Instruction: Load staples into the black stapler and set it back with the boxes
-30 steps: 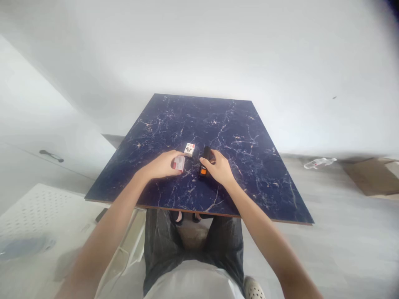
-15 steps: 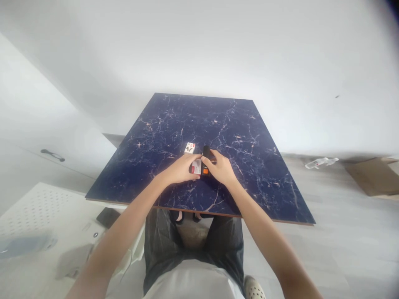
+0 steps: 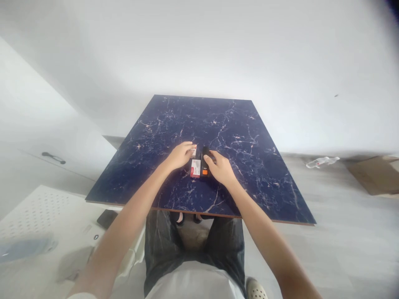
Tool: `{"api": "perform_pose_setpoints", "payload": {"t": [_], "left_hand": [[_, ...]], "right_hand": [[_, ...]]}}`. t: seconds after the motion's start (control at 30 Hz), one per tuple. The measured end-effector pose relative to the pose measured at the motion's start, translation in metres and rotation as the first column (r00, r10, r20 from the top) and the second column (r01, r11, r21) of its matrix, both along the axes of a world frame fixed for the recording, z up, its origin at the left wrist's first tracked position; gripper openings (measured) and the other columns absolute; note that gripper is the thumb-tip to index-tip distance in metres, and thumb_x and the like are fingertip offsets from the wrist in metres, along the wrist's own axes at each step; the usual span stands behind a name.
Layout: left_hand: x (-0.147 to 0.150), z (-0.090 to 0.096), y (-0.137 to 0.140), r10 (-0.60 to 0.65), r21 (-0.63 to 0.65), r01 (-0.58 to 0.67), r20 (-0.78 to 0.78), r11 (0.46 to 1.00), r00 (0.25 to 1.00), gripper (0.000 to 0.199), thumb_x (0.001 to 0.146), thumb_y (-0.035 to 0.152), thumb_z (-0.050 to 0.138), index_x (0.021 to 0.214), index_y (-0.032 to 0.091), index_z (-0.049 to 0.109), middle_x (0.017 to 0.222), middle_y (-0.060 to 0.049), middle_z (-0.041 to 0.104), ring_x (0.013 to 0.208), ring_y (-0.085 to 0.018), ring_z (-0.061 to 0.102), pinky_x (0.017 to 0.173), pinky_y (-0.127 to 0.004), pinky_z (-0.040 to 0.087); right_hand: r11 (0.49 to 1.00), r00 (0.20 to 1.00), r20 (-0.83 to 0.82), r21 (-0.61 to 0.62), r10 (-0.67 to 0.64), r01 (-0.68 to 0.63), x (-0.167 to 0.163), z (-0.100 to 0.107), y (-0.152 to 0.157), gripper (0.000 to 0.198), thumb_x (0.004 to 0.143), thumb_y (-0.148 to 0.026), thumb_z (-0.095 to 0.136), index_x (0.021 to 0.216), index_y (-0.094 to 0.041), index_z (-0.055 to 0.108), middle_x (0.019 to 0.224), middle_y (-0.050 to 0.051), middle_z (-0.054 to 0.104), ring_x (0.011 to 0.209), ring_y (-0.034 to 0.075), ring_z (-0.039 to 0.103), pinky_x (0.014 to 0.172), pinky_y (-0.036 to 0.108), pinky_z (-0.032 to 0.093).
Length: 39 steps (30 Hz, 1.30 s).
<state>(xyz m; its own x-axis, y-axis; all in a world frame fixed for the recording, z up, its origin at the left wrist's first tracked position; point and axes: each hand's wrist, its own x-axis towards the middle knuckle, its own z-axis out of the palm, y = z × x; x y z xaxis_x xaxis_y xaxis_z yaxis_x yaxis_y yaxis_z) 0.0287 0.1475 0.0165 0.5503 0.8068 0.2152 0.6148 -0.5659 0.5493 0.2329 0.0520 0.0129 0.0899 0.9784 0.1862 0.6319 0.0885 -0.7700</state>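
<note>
On the dark blue marbled tabletop (image 3: 187, 120), my left hand (image 3: 181, 156) has its fingers curled around a small white box (image 3: 195, 152), which they partly cover. Just nearer to me lies a flat white-and-red box (image 3: 195, 168) with print on it, touched by neither hand. Right beside that box, a black box (image 3: 205, 165) with an orange patch stands close against it. My right hand (image 3: 220, 167) grips the black box from the right, thumb on top; its other fingers are partly hidden.
A white perforated surface (image 3: 40, 207) with a dark object (image 3: 107, 218) on it is at the lower left. On the floor to the right are a clear plastic bottle (image 3: 322, 162) and a cardboard box (image 3: 370, 174). A white wall (image 3: 199, 45) rises behind the table.
My left hand has let go of the white-and-red box and moved away from me to the small white box, closing on it. My right hand stays at the black box.
</note>
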Motion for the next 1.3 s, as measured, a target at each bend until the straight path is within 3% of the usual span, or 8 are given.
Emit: {"api": "perform_pose_setpoints", "payload": {"t": [0.13, 0.23, 0.37, 0.5, 0.57, 0.8, 1.1, 1.3], "left_hand": [[0.015, -0.003, -0.011, -0.085, 0.02, 0.084, 0.03, 0.996, 0.996, 0.034, 0.102, 0.022, 0.047, 0.124, 0.019, 0.072, 0.134, -0.01, 0.069, 0.127, -0.024, 0.063, 0.114, -0.042, 0.047], [0.016, -0.002, -0.016, -0.108, -0.009, 0.108, 0.035, 0.994, 0.994, 0.036, 0.103, 0.021, 0.045, 0.127, 0.018, 0.071, 0.139, -0.011, 0.066, 0.132, -0.025, 0.06, 0.117, -0.042, 0.045], [0.0, 0.004, -0.023, -0.118, -0.093, 0.12, 0.019, 0.988, 0.993, 0.046, 0.102, 0.024, 0.047, 0.146, 0.02, 0.057, 0.161, -0.012, 0.045, 0.151, -0.028, 0.04, 0.125, -0.047, 0.034], [-0.032, 0.015, -0.036, -0.236, -0.223, 0.233, 0.014, 0.946, 0.972, 0.085, 0.088, 0.033, 0.073, 0.163, 0.036, 0.031, 0.175, -0.005, 0.014, 0.156, -0.032, 0.03, 0.119, -0.047, 0.043], [-0.041, 0.017, -0.043, -0.257, -0.237, 0.242, -0.037, 0.941, 0.966, 0.1, 0.079, 0.036, 0.082, 0.163, 0.04, 0.029, 0.176, -0.004, 0.008, 0.157, -0.037, 0.025, 0.119, -0.051, 0.043], [-0.021, 0.009, -0.057, -0.231, -0.182, 0.224, -0.017, 0.958, 0.973, 0.079, 0.082, 0.029, 0.077, 0.155, 0.034, 0.047, 0.173, -0.005, 0.021, 0.138, -0.034, 0.056, 0.108, -0.046, 0.055], [-0.014, 0.01, -0.052, -0.218, -0.12, 0.211, -0.048, 0.97, 0.975, 0.075, 0.078, 0.027, 0.082, 0.148, 0.028, 0.056, 0.166, -0.009, 0.037, 0.144, -0.037, 0.049, 0.116, -0.052, 0.047], [0.039, 0.002, -0.031, -0.256, -0.094, 0.255, 0.001, 0.962, 0.967, 0.071, 0.076, 0.024, 0.082, 0.143, 0.02, 0.059, 0.159, -0.016, 0.042, 0.134, -0.035, 0.057, 0.109, -0.047, 0.053]], "right_hand": [[1.0, 1.0, -0.013, 0.002, 0.013, -0.013, 0.0, 0.001, 0.0, 0.037, 0.101, -0.042, 0.055, 0.128, -0.021, 0.069, 0.125, 0.01, 0.074, 0.101, 0.023, 0.075, 0.092, 0.036, 0.058], [1.0, 1.0, -0.012, 0.0, 0.016, -0.016, 0.0, 0.003, -0.001, 0.036, 0.101, -0.042, 0.054, 0.127, -0.021, 0.069, 0.125, 0.011, 0.074, 0.102, 0.024, 0.075, 0.093, 0.036, 0.057], [1.0, 1.0, -0.009, -0.009, 0.007, -0.007, 0.0, 0.002, -0.001, 0.038, 0.102, -0.042, 0.052, 0.129, -0.02, 0.068, 0.129, 0.012, 0.072, 0.105, 0.025, 0.074, 0.096, 0.038, 0.056], [1.0, 1.0, -0.008, 0.005, -0.012, 0.012, 0.002, 0.001, -0.002, 0.037, 0.103, -0.042, 0.049, 0.128, -0.02, 0.068, 0.128, 0.011, 0.073, 0.108, 0.025, 0.072, 0.099, 0.04, 0.054], [1.0, 1.0, -0.008, 0.009, -0.013, 0.013, 0.002, 0.001, -0.003, 0.036, 0.103, -0.042, 0.05, 0.125, -0.02, 0.068, 0.125, 0.011, 0.073, 0.106, 0.025, 0.072, 0.098, 0.041, 0.054], [1.0, 1.0, -0.008, 0.023, 0.001, -0.001, 0.002, 0.003, -0.007, 0.032, 0.1, -0.039, 0.055, 0.124, -0.021, 0.067, 0.121, 0.009, 0.075, 0.1, 0.024, 0.074, 0.093, 0.039, 0.057], [1.0, 0.999, -0.052, 0.003, 0.006, -0.006, 0.009, 0.001, -0.009, 0.038, 0.097, -0.038, 0.059, 0.131, -0.021, 0.063, 0.121, 0.009, 0.075, 0.098, 0.023, 0.075, 0.09, 0.039, 0.058], [0.992, 0.991, 0.049, 0.02, -0.125, 0.124, 0.047, 0.001, 0.005, 0.037, 0.096, -0.038, 0.058, 0.128, -0.02, 0.068, 0.118, 0.011, 0.076, 0.102, 0.025, 0.073, 0.096, 0.042, 0.055]]}}
